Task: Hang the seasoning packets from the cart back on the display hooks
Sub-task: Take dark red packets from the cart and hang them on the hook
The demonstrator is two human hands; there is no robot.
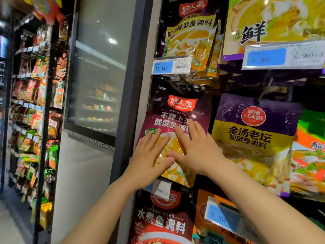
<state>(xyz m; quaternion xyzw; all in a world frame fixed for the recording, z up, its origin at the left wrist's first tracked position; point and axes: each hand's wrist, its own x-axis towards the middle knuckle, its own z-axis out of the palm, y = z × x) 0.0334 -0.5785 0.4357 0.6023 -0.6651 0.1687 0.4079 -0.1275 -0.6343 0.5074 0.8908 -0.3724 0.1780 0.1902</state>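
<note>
A maroon seasoning packet point(177, 110) with a red logo and a yellow soup picture hangs in the left column of the display, at mid height. My left hand point(149, 159) lies flat on its lower left part, fingers straight. My right hand point(195, 150) presses flat on its middle, fingers spread and pointing up-left. The two hands touch at the thumbs. The hook that carries the packet is hidden behind the packets above. The cart is out of view.
A black-and-yellow packet point(190, 37) with a 12.00 price tag point(171, 66) hangs above. A purple-and-yellow packet point(255, 136) hangs to the right, a dark red one point(161, 222) below. Left stand a dark pillar point(130, 85), a glass panel point(98, 67) and snack shelves point(35, 111).
</note>
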